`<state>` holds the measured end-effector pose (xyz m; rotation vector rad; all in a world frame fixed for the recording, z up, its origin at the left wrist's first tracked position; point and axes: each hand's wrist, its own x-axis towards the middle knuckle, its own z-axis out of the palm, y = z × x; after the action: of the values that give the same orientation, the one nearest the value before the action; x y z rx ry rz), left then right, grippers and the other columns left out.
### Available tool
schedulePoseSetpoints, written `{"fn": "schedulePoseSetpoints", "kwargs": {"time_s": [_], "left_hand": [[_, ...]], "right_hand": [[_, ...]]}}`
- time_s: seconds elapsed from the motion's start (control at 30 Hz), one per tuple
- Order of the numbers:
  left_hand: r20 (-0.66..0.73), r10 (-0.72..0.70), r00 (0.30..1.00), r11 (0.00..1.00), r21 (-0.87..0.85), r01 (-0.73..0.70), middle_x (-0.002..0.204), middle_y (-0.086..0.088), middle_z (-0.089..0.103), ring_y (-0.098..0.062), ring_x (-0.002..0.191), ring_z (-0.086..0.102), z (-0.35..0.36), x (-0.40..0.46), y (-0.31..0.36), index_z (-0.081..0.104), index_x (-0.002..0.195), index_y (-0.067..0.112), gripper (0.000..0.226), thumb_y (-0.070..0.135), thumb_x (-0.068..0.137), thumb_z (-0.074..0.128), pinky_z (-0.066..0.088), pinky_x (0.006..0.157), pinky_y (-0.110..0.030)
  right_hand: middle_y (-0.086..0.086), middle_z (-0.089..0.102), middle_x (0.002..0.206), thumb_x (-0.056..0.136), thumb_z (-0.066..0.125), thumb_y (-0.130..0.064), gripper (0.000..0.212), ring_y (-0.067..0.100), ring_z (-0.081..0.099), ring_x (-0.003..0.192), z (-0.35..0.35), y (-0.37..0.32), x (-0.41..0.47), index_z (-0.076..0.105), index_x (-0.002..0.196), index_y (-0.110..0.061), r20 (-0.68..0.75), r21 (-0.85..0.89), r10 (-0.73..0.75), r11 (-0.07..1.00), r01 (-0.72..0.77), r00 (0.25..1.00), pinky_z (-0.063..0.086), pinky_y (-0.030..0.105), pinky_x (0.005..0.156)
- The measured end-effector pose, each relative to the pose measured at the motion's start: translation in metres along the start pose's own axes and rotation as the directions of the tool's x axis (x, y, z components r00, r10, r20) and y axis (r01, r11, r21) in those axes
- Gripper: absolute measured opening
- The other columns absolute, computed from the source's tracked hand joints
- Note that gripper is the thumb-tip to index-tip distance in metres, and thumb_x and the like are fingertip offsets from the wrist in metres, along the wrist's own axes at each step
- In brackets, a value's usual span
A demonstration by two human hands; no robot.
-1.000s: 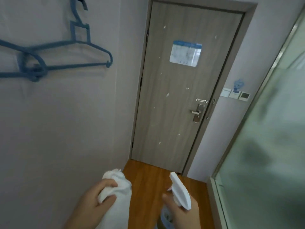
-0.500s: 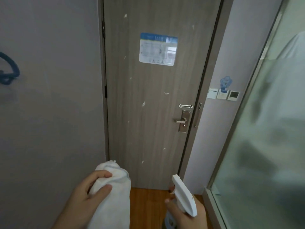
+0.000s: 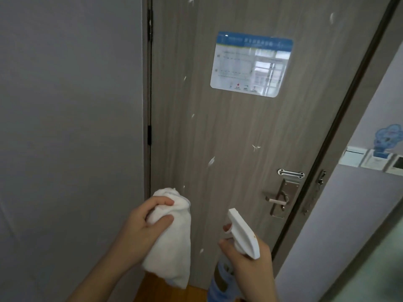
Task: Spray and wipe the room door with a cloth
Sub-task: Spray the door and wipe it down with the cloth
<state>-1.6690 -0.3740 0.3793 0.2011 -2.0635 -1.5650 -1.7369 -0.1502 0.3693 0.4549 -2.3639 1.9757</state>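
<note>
The grey wood-grain room door (image 3: pixel 229 131) fills the middle of the view, shut, with several white smears on it. A blue-topped notice (image 3: pixel 250 64) is stuck on its upper part. A metal lever handle (image 3: pixel 278 200) sits at the door's right side. My left hand (image 3: pixel 141 232) grips a bunched white cloth (image 3: pixel 172 243) held just short of the door's lower left. My right hand (image 3: pixel 248 260) holds a spray bottle (image 3: pixel 242 234) with a white trigger head, nozzle aimed at the door, one finger on the trigger.
A plain grey wall (image 3: pixel 72 127) runs along the left. Right of the door frame are wall switches (image 3: pixel 375 160) with a blue sticker above them, and a frosted glass partition (image 3: pixel 375 269) at the lower right. Wooden floor (image 3: pixel 152 288) shows at the bottom.
The view has closed in on the door, which now fills most of the frame. Both hands have risen a little, holding the same cloth and bottle. The blue hanger on the left wall has left the view.
</note>
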Motion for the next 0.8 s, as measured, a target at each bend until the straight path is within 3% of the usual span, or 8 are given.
{"fn": "schedulePoseSetpoints", "kwargs": {"time_s": [0.1, 0.17, 0.27, 0.43, 0.5, 0.6, 0.7, 0.8], "left_hand": [[0.041, 0.05, 0.998, 0.999, 0.016, -0.051, 0.105, 0.034, 0.063, 0.007, 0.098, 0.061, -0.002, 0.061, -0.02, 0.066, 0.094, 0.051, 0.035, 0.017, 0.09, 0.073, 0.053, 0.066, -0.015], [0.063, 0.087, 0.994, 0.996, 0.014, -0.088, 0.107, 0.034, 0.063, 0.007, 0.1, 0.061, -0.004, 0.097, -0.027, 0.065, 0.097, 0.051, 0.029, 0.025, 0.089, 0.073, 0.051, 0.068, -0.016], [0.066, 0.115, 0.991, 0.993, 0.006, -0.116, 0.11, 0.03, 0.065, 0.006, 0.102, 0.061, -0.009, 0.15, -0.035, 0.067, 0.096, 0.05, 0.024, 0.038, 0.075, 0.068, 0.048, 0.077, -0.019], [0.098, 0.122, 0.988, 0.993, -0.007, -0.122, 0.109, 0.031, 0.064, 0.005, 0.103, 0.06, -0.013, 0.228, -0.047, 0.067, 0.096, 0.05, 0.024, 0.035, 0.077, 0.069, 0.05, 0.078, -0.022], [0.097, 0.124, 0.988, 0.992, -0.017, -0.123, 0.107, 0.03, 0.065, 0.005, 0.1, 0.062, -0.015, 0.252, -0.05, 0.067, 0.094, 0.051, 0.024, 0.032, 0.08, 0.072, 0.05, 0.075, -0.018], [0.05, 0.165, 0.985, 0.986, -0.027, -0.164, 0.103, 0.025, 0.069, 0.002, 0.095, 0.065, -0.016, 0.284, -0.049, 0.069, 0.09, 0.049, 0.026, 0.046, 0.065, 0.071, 0.049, 0.072, -0.01], [-0.012, 0.198, 0.98, 0.979, -0.04, -0.199, 0.103, 0.023, 0.071, 0.002, 0.096, 0.065, -0.016, 0.316, -0.042, 0.071, 0.089, 0.047, 0.032, 0.053, 0.057, 0.066, 0.047, 0.074, -0.005], [-0.048, 0.229, 0.972, 0.972, -0.039, -0.231, 0.103, 0.024, 0.07, 0.005, 0.097, 0.064, -0.013, 0.344, -0.026, 0.071, 0.089, 0.047, 0.03, 0.049, 0.059, 0.07, 0.047, 0.075, -0.004]], "right_hand": [[0.011, 0.069, 0.07, 0.07, 0.079, -0.006, 0.022, 0.014, 0.063, 0.059, 0.028, -0.001, 0.053, 0.075, 0.08, -0.024, -0.037, 0.029, -0.008, 1.0, 0.009, 0.999, 0.052, 0.027, 0.057], [0.014, 0.068, 0.072, 0.07, 0.078, -0.005, 0.02, 0.017, 0.063, 0.059, 0.045, -0.004, 0.083, 0.074, 0.08, -0.022, -0.073, 0.043, -0.012, 0.999, 0.016, 0.997, 0.054, 0.031, 0.058], [0.01, 0.069, 0.074, 0.071, 0.077, -0.005, 0.019, 0.016, 0.065, 0.058, 0.069, -0.008, 0.127, 0.073, 0.08, -0.021, -0.112, 0.044, 0.001, 0.999, 0.004, 0.994, 0.055, 0.026, 0.056], [0.002, 0.071, 0.072, 0.071, 0.077, -0.006, 0.02, 0.012, 0.067, 0.063, 0.096, -0.017, 0.195, 0.072, 0.076, -0.025, -0.169, 0.019, -0.008, 1.0, 0.012, 0.986, 0.055, 0.023, 0.056], [0.002, 0.071, 0.073, 0.069, 0.078, -0.006, 0.019, 0.015, 0.066, 0.061, 0.103, -0.019, 0.219, 0.073, 0.075, -0.023, -0.175, 0.006, -0.032, 0.999, 0.034, 0.984, 0.054, 0.025, 0.056], [-0.011, 0.072, 0.071, 0.066, 0.08, -0.005, 0.024, 0.006, 0.066, 0.063, 0.11, -0.025, 0.256, 0.073, 0.074, -0.026, -0.205, -0.051, -0.068, 0.997, 0.059, 0.976, 0.054, 0.02, 0.061], [0.001, 0.075, 0.075, 0.063, 0.085, -0.005, 0.023, 0.018, 0.07, 0.075, 0.11, -0.032, 0.294, 0.076, 0.08, -0.017, -0.2, -0.089, -0.113, 0.991, 0.097, 0.973, 0.055, 0.033, 0.073], [-0.002, 0.075, 0.071, 0.056, 0.086, -0.016, 0.023, 0.013, 0.069, 0.069, 0.105, -0.048, 0.331, 0.075, 0.075, -0.019, -0.1, -0.072, -0.17, 0.984, 0.163, 0.98, 0.051, 0.019, 0.065]]}}
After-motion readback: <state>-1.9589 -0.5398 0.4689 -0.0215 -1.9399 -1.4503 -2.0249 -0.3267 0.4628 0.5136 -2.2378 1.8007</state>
